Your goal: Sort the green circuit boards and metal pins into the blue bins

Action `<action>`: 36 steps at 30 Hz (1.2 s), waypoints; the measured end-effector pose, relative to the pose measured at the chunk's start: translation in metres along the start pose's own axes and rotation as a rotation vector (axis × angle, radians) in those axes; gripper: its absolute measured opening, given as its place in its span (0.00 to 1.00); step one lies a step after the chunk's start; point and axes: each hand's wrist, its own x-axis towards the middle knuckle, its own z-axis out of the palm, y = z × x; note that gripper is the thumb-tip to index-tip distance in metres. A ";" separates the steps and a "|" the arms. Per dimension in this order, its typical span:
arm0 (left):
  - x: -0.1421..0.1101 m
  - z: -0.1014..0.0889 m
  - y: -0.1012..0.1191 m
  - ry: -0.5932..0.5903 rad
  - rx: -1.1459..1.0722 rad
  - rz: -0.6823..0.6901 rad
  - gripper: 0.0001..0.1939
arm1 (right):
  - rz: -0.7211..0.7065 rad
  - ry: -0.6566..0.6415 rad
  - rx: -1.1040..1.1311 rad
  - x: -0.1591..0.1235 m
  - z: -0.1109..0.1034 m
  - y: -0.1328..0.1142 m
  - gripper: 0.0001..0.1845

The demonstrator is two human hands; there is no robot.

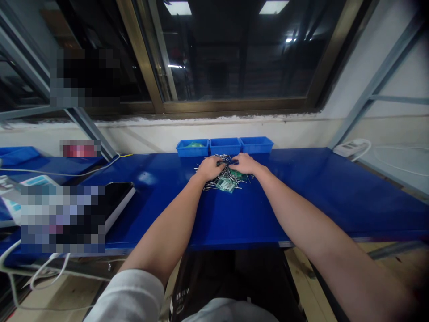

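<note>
A loose pile of thin metal rod-like pieces [211, 184] lies on the blue table [234, 219], too small to name more exactly. Small clear, greenish plastic packets [226, 184] lie among and on top of them. My left hand [210, 168] rests on the left side of the pile, thumb and fingers apart. From the right, my right hand [247, 163] touches the far side, its fingers also apart. The hands face each other across the heap. Whether any single piece is between the fingertips is hidden.
Behind the pile stand three blue bins: a left bin [182, 151] with something green inside, a middle bin [225, 146] and a right bin [256, 145]. A partly blurred tablet-like device [122, 197] lies at left. A white power strip [351, 147] sits at far right.
</note>
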 end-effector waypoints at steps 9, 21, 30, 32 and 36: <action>0.001 0.002 -0.002 0.008 -0.006 0.007 0.15 | -0.156 -0.001 0.090 -0.002 -0.003 -0.006 0.08; -0.001 -0.007 0.007 0.033 -0.067 0.022 0.17 | -0.179 0.114 0.383 -0.004 -0.005 -0.015 0.10; 0.000 -0.011 0.013 0.218 -0.255 -0.019 0.16 | -0.148 0.080 0.595 0.002 -0.007 -0.014 0.11; 0.000 -0.012 0.013 0.230 -0.243 -0.023 0.12 | -0.136 0.074 0.551 0.003 -0.007 -0.013 0.12; 0.000 -0.013 0.011 0.186 -0.183 -0.023 0.10 | -0.095 0.085 0.638 0.003 -0.005 -0.013 0.11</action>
